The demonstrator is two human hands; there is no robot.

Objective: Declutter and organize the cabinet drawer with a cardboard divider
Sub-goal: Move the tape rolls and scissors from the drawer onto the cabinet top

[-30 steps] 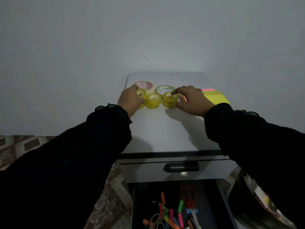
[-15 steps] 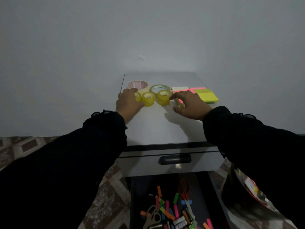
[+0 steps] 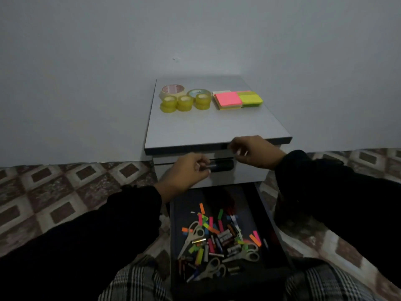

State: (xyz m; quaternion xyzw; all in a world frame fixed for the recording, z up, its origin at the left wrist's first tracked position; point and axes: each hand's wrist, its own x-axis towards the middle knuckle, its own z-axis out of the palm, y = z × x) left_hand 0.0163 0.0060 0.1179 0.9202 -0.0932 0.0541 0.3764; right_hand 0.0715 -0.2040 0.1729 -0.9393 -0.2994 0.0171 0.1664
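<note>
Both hands hang loosely curled, holding nothing: left hand [image 3: 186,173] by the closed drawer's handle [image 3: 222,165], right hand [image 3: 252,152] beside it, open drawer [image 3: 268,224] below.

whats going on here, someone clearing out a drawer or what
A person is sorting out a cabinet. The tape rolls and sticky note pads already sit in a row at the back of the cabinet top. The open lower drawer is still a jumble of scissors, batteries and coloured tabs. Both hands hold nothing: the left hand is by the handle of the shut upper drawer, and the right hand is at the cabinet's front edge. No cardboard divider is in view.
</note>
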